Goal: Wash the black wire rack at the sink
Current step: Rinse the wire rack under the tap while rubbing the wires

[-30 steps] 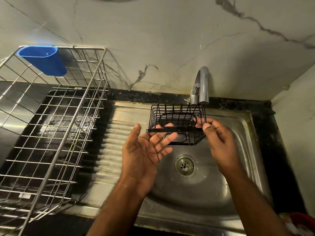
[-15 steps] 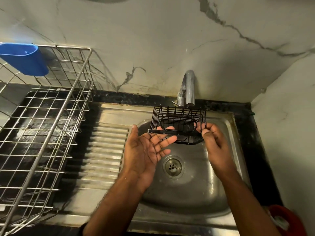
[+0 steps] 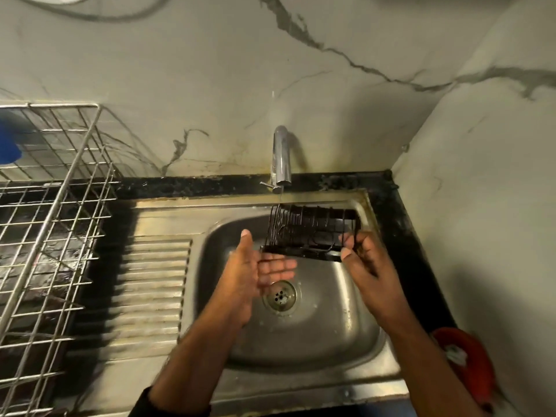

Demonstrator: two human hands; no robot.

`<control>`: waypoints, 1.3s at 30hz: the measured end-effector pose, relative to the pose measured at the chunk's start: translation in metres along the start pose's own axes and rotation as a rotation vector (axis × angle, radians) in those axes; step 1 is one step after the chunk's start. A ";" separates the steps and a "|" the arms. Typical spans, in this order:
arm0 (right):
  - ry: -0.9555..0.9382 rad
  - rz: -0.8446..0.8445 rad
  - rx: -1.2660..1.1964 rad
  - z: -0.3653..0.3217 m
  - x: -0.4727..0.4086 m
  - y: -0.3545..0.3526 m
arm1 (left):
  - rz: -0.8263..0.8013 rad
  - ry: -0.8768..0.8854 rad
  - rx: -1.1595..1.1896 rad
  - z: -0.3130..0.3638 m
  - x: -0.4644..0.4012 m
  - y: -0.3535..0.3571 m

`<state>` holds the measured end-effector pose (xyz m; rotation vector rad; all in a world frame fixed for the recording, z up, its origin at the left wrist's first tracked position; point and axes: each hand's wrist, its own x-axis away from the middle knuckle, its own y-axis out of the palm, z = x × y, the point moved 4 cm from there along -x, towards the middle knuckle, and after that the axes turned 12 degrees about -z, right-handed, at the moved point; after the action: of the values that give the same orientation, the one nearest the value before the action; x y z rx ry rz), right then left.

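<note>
Rinsing looks underway: right hand [image 3: 365, 260] grips the black wire rack [image 3: 310, 233] under the tap [image 3: 281, 158], left hand [image 3: 255, 266] flat-fingered beneath, washing unfinished.

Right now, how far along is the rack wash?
Done: the black wire rack is over the sink basin, under the tap. In hand: a thin stream seems to fall onto its left end; the right hand grips its right side, and the left hand lies open under the lower left edge. Left: no soap or sponge shows, so scrubbing, then setting it in the steel drying rack.
</note>
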<state>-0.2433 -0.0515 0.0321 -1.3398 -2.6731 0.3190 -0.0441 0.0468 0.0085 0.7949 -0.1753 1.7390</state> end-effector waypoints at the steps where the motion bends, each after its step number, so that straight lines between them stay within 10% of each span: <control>1: -0.016 -0.024 0.037 0.001 0.003 -0.001 | 0.020 -0.038 -0.086 -0.004 -0.003 -0.007; 5: -0.108 -0.142 0.238 0.005 0.011 -0.003 | 0.363 0.004 -0.265 -0.013 -0.008 -0.044; 20: -0.055 -0.444 0.282 0.041 0.014 0.000 | 0.095 0.142 0.023 -0.009 -0.017 -0.009; 35: -0.159 -0.188 0.532 0.021 0.000 -0.014 | 0.458 0.436 -0.221 -0.031 0.000 -0.009; 39: -0.258 -0.392 0.698 -0.008 -0.005 0.035 | 0.457 0.457 -0.281 -0.034 0.008 -0.010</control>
<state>-0.2120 -0.0340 0.0309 -0.5872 -2.5308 1.2853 -0.0504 0.0733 -0.0154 0.1414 -0.2981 2.2155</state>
